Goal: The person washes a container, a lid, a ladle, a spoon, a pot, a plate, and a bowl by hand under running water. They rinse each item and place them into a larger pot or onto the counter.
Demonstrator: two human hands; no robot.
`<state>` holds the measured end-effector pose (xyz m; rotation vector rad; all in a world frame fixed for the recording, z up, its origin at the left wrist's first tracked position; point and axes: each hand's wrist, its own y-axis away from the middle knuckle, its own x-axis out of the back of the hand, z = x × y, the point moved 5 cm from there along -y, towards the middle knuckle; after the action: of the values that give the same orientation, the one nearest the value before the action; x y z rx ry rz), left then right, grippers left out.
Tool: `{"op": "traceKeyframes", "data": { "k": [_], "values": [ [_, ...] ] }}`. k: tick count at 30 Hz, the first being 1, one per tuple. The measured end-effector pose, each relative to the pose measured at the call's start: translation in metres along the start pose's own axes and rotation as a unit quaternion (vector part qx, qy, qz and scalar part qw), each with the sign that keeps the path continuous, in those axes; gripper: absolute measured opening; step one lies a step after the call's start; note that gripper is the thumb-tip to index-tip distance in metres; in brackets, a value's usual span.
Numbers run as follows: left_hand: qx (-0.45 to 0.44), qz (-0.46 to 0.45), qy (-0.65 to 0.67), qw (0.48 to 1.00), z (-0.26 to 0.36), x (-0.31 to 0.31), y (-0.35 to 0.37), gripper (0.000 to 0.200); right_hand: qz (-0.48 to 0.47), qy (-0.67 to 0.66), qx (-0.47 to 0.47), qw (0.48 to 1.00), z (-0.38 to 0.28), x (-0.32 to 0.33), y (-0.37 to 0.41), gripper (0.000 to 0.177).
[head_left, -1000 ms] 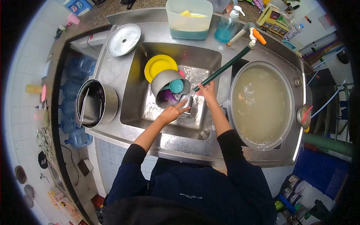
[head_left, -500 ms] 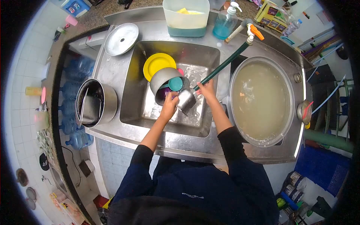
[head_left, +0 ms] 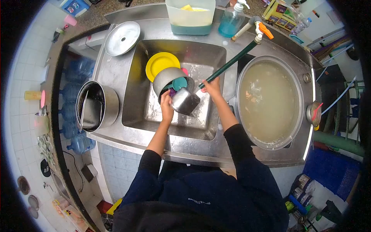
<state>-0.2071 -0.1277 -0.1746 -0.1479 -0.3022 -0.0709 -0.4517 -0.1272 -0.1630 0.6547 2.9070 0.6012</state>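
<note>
My left hand point(head_left: 166, 105) is closed on a shiny metal container point(head_left: 185, 102), tilted over the sink point(head_left: 135, 112). My right hand point(head_left: 211, 88) grips the green hose point(head_left: 234, 61) near its end, which points toward the container. Right behind the container, a grey metal pot point(head_left: 161, 79) lies tipped on its side, with a teal cup point(head_left: 179, 83) and something purple point(head_left: 172, 92) at its mouth. A yellow plate point(head_left: 162, 65) leans behind the pot. Part of a pink item point(head_left: 185, 71) shows beside it.
To the right stands a large basin point(head_left: 239, 112) of cloudy water. A deep pot point(head_left: 110, 108) with a metal piece inside and a round lid point(head_left: 123, 38) are on the left counter. Behind the sink are a plastic tub point(head_left: 191, 19), a soap bottle point(head_left: 231, 23) and an orange-handled tap point(head_left: 265, 31).
The metal container has turned in my left hand, and that hand has shifted a little left. My right hand has stayed on the hose, slightly higher in view.
</note>
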Motion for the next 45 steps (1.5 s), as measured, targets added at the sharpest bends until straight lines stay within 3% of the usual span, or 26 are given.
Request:
{"op": "traceKeyframes", "data": {
  "k": [3,7,9,11,13,14,15,17,18,19,21,22,27,29,31,33,34,35,36,37,39,40,41,42,43,45],
  "values": [
    [0.008,0.063,0.085,0.994,-0.013,0.009,0.000,0.017,-0.006,0.017,-0.007,1.000,-0.001,0.003,0.005,0.045],
    [0.039,0.039,-0.055,0.997,-0.014,0.008,0.003,0.016,-0.039,-0.031,0.001,0.999,-0.012,-0.008,0.015,0.046],
    [0.103,-0.011,-0.275,0.956,-0.011,0.003,0.005,0.008,-0.036,-0.045,0.005,0.998,-0.015,-0.011,0.015,0.047],
    [0.094,-0.016,-0.291,0.952,-0.006,0.003,0.007,0.003,-0.028,-0.030,-0.005,0.999,-0.015,-0.011,0.013,0.048],
    [0.132,-0.082,-0.369,0.916,0.001,0.001,0.008,0.018,-0.020,-0.010,-0.002,1.000,-0.009,-0.003,0.009,0.048],
    [0.168,-0.114,-0.405,0.892,-0.008,0.001,0.008,0.039,-0.013,0.007,-0.003,1.000,-0.004,0.002,0.007,0.047],
    [0.169,-0.114,-0.406,0.891,-0.010,0.001,0.009,0.039,-0.005,0.023,-0.003,1.000,-0.005,0.003,0.008,0.047],
    [0.233,-0.134,-0.207,0.941,-0.017,-0.008,0.017,0.055,-0.011,0.012,-0.007,1.000,-0.004,-0.001,0.009,0.046],
    [0.331,-0.141,-0.014,0.933,-0.007,-0.015,0.024,0.055,-0.010,-0.004,-0.002,1.000,-0.004,-0.004,0.009,0.046],
    [0.330,-0.141,-0.014,0.933,-0.008,-0.017,0.022,0.055,-0.009,-0.021,0.004,1.000,-0.005,-0.009,0.008,0.046],
    [0.529,-0.173,0.180,0.811,-0.030,-0.034,0.034,0.053,-0.008,-0.035,0.003,0.999,-0.008,-0.019,0.007,0.046],
    [0.532,-0.214,0.248,0.781,-0.039,-0.043,0.034,0.049,0.000,-0.059,0.013,0.998,-0.011,-0.024,0.007,0.046],
    [0.599,-0.144,0.206,0.760,-0.053,-0.045,0.027,0.050,0.068,-0.027,0.034,0.997,0.008,-0.019,-0.015,0.055],
    [0.439,-0.140,0.103,0.881,-0.018,-0.026,0.012,0.046,0.093,-0.013,0.065,0.993,0.026,-0.004,-0.023,0.056],
    [0.308,-0.128,-0.068,0.940,-0.005,-0.007,0.009,0.058,0.110,0.046,0.068,0.991,0.035,0.000,-0.020,0.050],
    [0.160,-0.107,-0.204,0.960,0.018,0.009,0.013,0.069,0.033,-0.114,-0.034,0.992,0.072,-0.007,-0.020,0.038],
    [0.136,-0.111,-0.224,0.959,0.039,0.017,0.017,0.073,-0.055,-0.239,-0.166,0.955,0.085,-0.020,-0.009,0.044],
    [0.112,-0.118,-0.242,0.956,0.059,0.025,0.020,0.077,-0.081,-0.262,-0.210,0.938,0.096,-0.031,0.002,0.061],
    [0.064,-0.115,-0.290,0.948,0.065,0.032,0.023,0.078,-0.067,-0.248,-0.198,0.946,0.083,-0.039,0.024,0.065],
    [0.061,-0.125,-0.316,0.939,0.077,0.041,0.026,0.079,-0.013,-0.300,-0.256,0.919,0.076,-0.050,0.040,0.071],
    [0.003,-0.120,-0.310,0.943,0.086,0.055,0.032,0.079,0.020,-0.383,-0.367,0.848,0.066,-0.067,0.064,0.063],
    [-0.071,-0.112,-0.297,0.946,0.093,0.059,0.033,0.078,0.015,-0.380,-0.367,0.849,0.071,-0.068,0.067,0.063],
    [-0.146,-0.102,-0.283,0.942,0.100,0.062,0.033,0.078,-0.064,-0.408,-0.303,0.859,0.067,-0.075,0.065,0.056],
    [-0.181,-0.102,-0.267,0.941,0.112,0.064,0.031,0.077,-0.144,-0.431,-0.235,0.859,0.058,-0.083,0.061,0.049],
    [-0.219,-0.084,-0.273,0.933,0.122,0.069,0.028,0.078,-0.148,-0.428,-0.233,0.861,0.034,-0.093,0.070,0.049],
    [-0.153,-0.029,-0.216,0.964,0.141,0.081,0.022,0.082,-0.142,-0.494,-0.175,0.840,-0.035,-0.106,0.092,0.037]
  ]
}}
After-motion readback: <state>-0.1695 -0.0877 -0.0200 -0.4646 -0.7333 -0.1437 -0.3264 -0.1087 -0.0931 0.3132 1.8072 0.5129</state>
